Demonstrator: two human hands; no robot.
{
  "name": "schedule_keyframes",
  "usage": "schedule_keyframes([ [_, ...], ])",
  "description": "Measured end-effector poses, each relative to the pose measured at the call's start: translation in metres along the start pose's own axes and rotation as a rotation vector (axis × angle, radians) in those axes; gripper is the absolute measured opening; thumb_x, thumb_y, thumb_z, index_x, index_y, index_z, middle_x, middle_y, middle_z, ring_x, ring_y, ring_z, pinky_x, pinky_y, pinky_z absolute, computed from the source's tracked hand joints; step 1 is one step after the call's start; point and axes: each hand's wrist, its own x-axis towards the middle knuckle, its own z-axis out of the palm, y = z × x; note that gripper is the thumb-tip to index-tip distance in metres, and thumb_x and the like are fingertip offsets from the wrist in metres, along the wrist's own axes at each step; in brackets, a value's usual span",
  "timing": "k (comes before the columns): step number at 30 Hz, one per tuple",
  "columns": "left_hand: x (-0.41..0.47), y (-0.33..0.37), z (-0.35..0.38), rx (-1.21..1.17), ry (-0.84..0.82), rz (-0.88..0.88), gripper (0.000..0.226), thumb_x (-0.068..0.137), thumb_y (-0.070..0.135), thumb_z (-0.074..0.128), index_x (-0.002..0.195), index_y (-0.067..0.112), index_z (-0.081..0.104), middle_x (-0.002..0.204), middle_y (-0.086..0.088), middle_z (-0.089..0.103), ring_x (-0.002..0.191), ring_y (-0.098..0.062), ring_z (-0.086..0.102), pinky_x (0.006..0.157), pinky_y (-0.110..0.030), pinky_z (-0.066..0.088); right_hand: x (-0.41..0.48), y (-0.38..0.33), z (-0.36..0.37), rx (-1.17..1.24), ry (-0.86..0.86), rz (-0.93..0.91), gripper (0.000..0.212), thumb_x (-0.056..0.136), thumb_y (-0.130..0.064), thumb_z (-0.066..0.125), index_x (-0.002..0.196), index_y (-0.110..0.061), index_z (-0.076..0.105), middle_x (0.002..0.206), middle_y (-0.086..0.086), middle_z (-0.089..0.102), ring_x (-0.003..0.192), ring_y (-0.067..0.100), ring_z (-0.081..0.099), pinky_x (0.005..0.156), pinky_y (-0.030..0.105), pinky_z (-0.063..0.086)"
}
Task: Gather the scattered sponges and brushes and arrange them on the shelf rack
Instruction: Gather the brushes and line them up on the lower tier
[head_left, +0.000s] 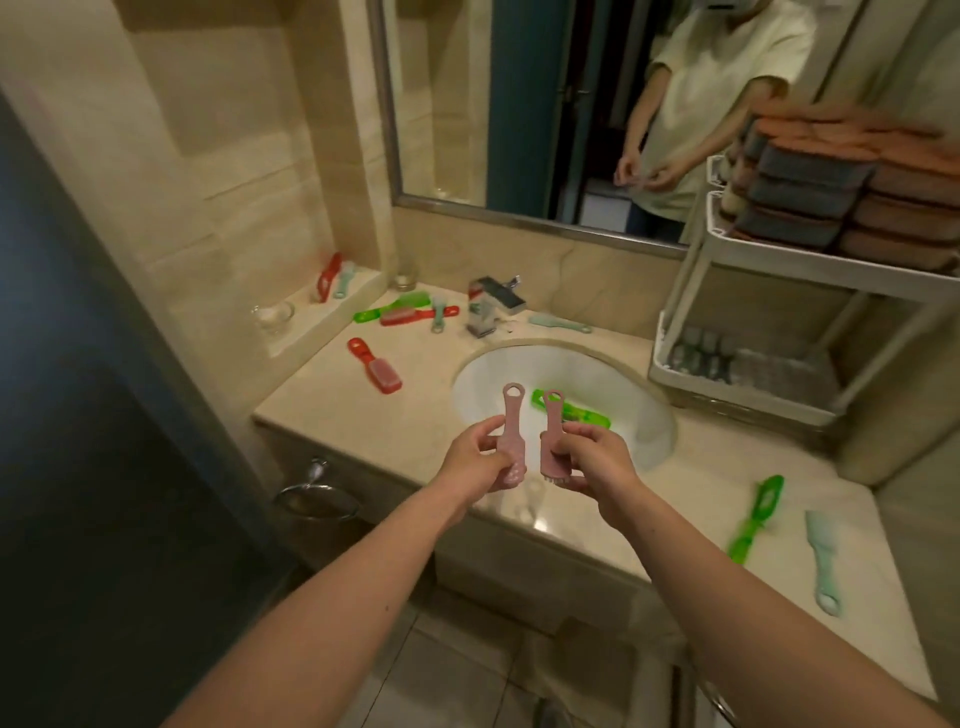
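Pink brushes, 1 in each hand
Left hand (475, 457) grips left pink brush (510, 436); right hand (592, 462) pinches right pink brush (551, 441), above the sink (649, 431).

This is a bathroom, most likely in a home. A white basin (493, 374) is set into a beige stone countertop (415, 410), with a chrome faucet (491, 306) at its back edge and a large framed mirror (519, 104) above. The wall (208, 156) has beige tiles, a metal towel ring (317, 499) hangs below the countertop's front left corner, and a white shelf rack (737, 249) stands at its right end.
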Motion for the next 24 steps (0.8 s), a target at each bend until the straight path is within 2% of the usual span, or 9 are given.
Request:
schedule_keyframes([
  [2, 0.016, 0.005, 0.024, 0.002, -0.049, 0.001, 0.053, 0.089, -0.010, 0.050, 0.136, 0.013, 0.046, 0.117, -0.016, 0.059, 0.076, -0.025, 0.063, 0.063, -0.028, 0.056, 0.012, -0.006, -0.024, 0.004, 0.036, -0.010, 0.026, 0.078, 0.000, 0.059, 0.103, -0.005, 0.066, 0.081, 0.008, 0.069, 0.061, 0.015, 0.061, 0.054, 0.028, 0.054],
  [6, 0.049, 0.016, 0.073, 0.032, -0.113, -0.015, 0.051, 0.089, -0.008, 0.049, 0.135, 0.012, 0.047, 0.116, -0.018, 0.056, 0.073, -0.024, 0.063, 0.068, -0.031, 0.056, 0.035, -0.017, -0.070, 0.033, 0.086, -0.011, 0.028, 0.079, 0.000, 0.060, 0.106, -0.005, 0.065, 0.079, 0.007, 0.068, 0.065, 0.018, 0.062, 0.055, 0.028, 0.054],
  [9, 0.072, 0.026, 0.108, 0.054, -0.169, -0.024, 0.050, 0.088, -0.005, 0.049, 0.132, 0.018, 0.047, 0.107, -0.013, 0.058, 0.071, -0.019, 0.063, 0.065, -0.028, 0.057, 0.053, -0.023, -0.104, 0.080, 0.132, -0.007, 0.032, 0.079, 0.000, 0.062, 0.111, -0.005, 0.062, 0.080, 0.009, 0.067, 0.065, 0.019, 0.061, 0.057, 0.030, 0.054],
  [12, 0.095, 0.033, 0.142, 0.083, -0.210, -0.018, 0.051, 0.089, -0.004, 0.048, 0.133, 0.023, 0.048, 0.097, -0.015, 0.057, 0.075, -0.021, 0.060, 0.073, -0.037, 0.060, 0.070, -0.028, -0.136, 0.119, 0.185, -0.018, 0.033, 0.083, 0.000, 0.062, 0.115, -0.005, 0.058, 0.085, 0.010, 0.068, 0.066, 0.018, 0.063, 0.054, 0.029, 0.053],
  [15, 0.118, 0.039, 0.175, 0.114, -0.233, -0.011, 0.052, 0.090, -0.004, 0.047, 0.132, 0.025, 0.050, 0.086, -0.012, 0.055, 0.066, -0.017, 0.055, 0.077, -0.042, 0.059, 0.086, -0.034, -0.167, 0.136, 0.216, -0.032, 0.030, 0.085, 0.002, 0.061, 0.114, -0.003, 0.059, 0.087, 0.010, 0.069, 0.066, 0.019, 0.064, 0.053, 0.028, 0.053],
  [18, 0.141, 0.046, 0.207, 0.137, -0.260, -0.003, 0.052, 0.090, -0.005, 0.044, 0.133, 0.023, 0.052, 0.077, -0.009, 0.053, 0.060, -0.014, 0.052, 0.072, -0.038, 0.059, 0.103, -0.040, -0.195, 0.144, 0.236, -0.051, 0.026, 0.085, 0.001, 0.064, 0.111, -0.003, 0.062, 0.088, 0.009, 0.071, 0.068, 0.018, 0.065, 0.052, 0.025, 0.052],
  [20, 0.157, 0.051, 0.227, 0.173, -0.258, 0.001, 0.051, 0.090, -0.003, 0.044, 0.134, 0.022, 0.051, 0.075, -0.006, 0.053, 0.062, -0.013, 0.052, 0.071, -0.037, 0.058, 0.116, -0.045, -0.211, 0.138, 0.249, -0.051, 0.024, 0.086, -0.001, 0.064, 0.110, -0.006, 0.064, 0.094, 0.009, 0.073, 0.072, 0.018, 0.067, 0.054, 0.025, 0.052],
  [22, 0.172, 0.054, 0.246, 0.208, -0.264, 0.010, 0.050, 0.091, 0.000, 0.045, 0.137, 0.021, 0.049, 0.076, -0.003, 0.054, 0.066, -0.013, 0.052, 0.073, -0.035, 0.055, 0.130, -0.048, -0.226, 0.134, 0.263, -0.042, 0.021, 0.087, -0.003, 0.065, 0.107, -0.009, 0.066, 0.093, 0.008, 0.074, 0.073, 0.018, 0.068, 0.056, 0.026, 0.053],
  [24, 0.186, 0.058, 0.263, 0.232, -0.270, 0.014, 0.049, 0.092, 0.002, 0.046, 0.138, 0.020, 0.046, 0.083, -0.003, 0.058, 0.069, -0.012, 0.054, 0.069, -0.028, 0.052, 0.145, -0.052, -0.238, 0.144, 0.288, -0.029, 0.020, 0.087, -0.004, 0.066, 0.105, -0.010, 0.065, 0.091, 0.009, 0.073, 0.072, 0.018, 0.067, 0.055, 0.025, 0.053],
])
